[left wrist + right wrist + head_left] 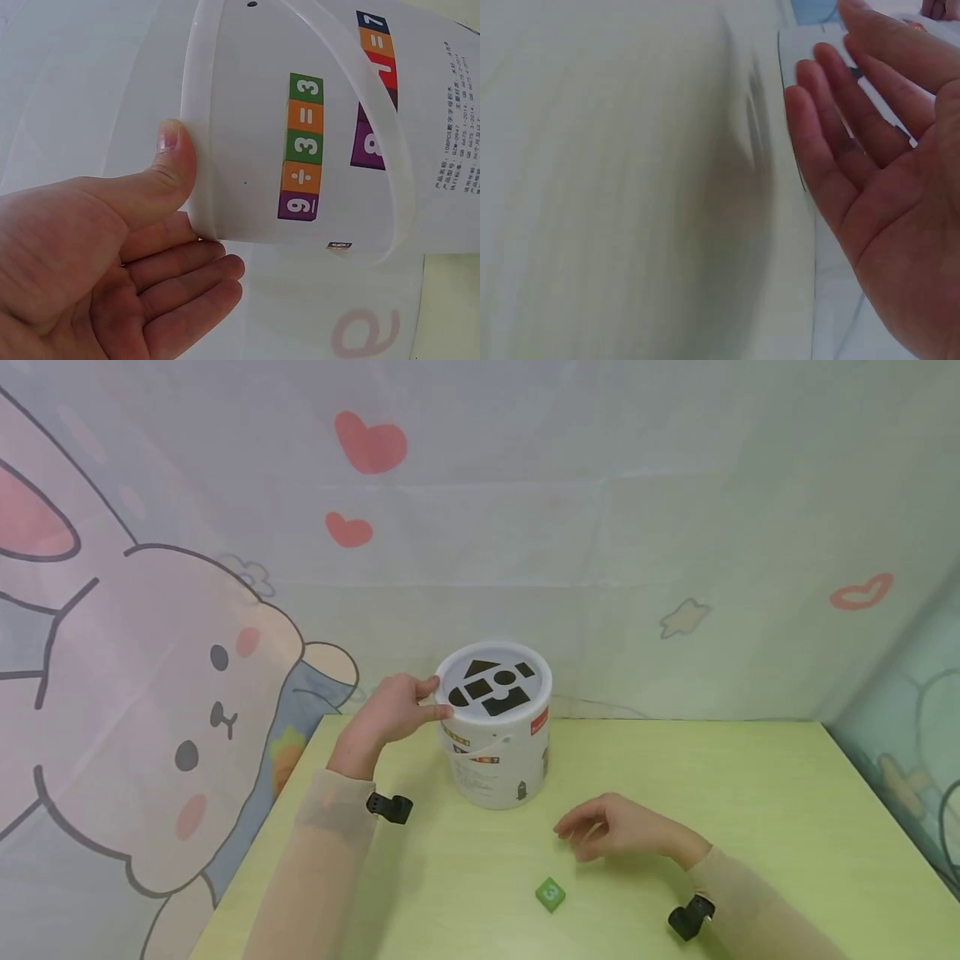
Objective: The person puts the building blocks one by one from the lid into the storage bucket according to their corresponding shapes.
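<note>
A white plastic bucket (pixel 487 781) stands upright near the back of the table, its pale lid (pixel 491 658) on top with several dark shaped cutouts. My left hand (pixel 390 710) holds the bucket at the lid's rim on the left side. Close up in the left wrist view, the thumb presses the white rim (pixel 201 97) and the index finger lies under its edge, the other fingers loosely extended. Over the table to the right of the bucket, my right hand (pixel 618 828) hovers with relaxed fingers and nothing in it. A green numbered cube (pixel 551 894) lies below and left of that hand.
Printed number tiles (pixel 302 146) and a thin white handle (pixel 390 127) show on the bucket's side. Behind the light green table (pixel 712 777) hangs a curtain with hearts and a rabbit. A dark cable (pixel 947 827) runs along the far right.
</note>
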Tool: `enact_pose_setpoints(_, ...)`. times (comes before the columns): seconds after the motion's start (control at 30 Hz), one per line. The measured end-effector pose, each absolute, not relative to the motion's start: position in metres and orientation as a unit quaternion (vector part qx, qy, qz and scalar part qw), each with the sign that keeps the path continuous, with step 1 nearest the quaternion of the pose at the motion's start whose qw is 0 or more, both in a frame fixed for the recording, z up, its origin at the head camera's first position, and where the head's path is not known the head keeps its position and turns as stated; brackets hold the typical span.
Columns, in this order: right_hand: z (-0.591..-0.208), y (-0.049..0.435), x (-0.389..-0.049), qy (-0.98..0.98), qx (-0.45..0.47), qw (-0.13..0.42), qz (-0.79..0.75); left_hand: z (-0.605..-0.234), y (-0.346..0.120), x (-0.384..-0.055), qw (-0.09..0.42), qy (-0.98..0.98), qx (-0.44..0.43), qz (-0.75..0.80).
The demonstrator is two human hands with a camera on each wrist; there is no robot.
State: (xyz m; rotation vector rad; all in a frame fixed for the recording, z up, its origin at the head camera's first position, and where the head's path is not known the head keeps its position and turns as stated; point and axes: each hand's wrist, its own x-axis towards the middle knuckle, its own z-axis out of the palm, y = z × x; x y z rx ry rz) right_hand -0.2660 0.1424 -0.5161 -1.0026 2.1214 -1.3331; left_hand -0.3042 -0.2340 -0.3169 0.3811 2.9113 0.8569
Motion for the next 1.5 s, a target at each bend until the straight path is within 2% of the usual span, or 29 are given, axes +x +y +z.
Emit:
enact_pose_setpoints(0.33,-0.526,0.127,-0.243,0.767,-0.382,0.24,-0.456,-0.317,-0.234,-0.303,0.042,0.953,0.119,0.274)
enact_pose_setpoints(0.53,-0.525,0.122,-0.235,0.782,-0.375,0.234,-0.439,-0.316,-0.233,-0.302,0.041,0.953,0.121,0.276)
enact_pose_setpoints(1.5,-0.524,0.11,-0.23,0.805,-0.408,0.188,-0.389,-0.317,-0.235,-0.301,0.032,0.951,0.131,0.279)
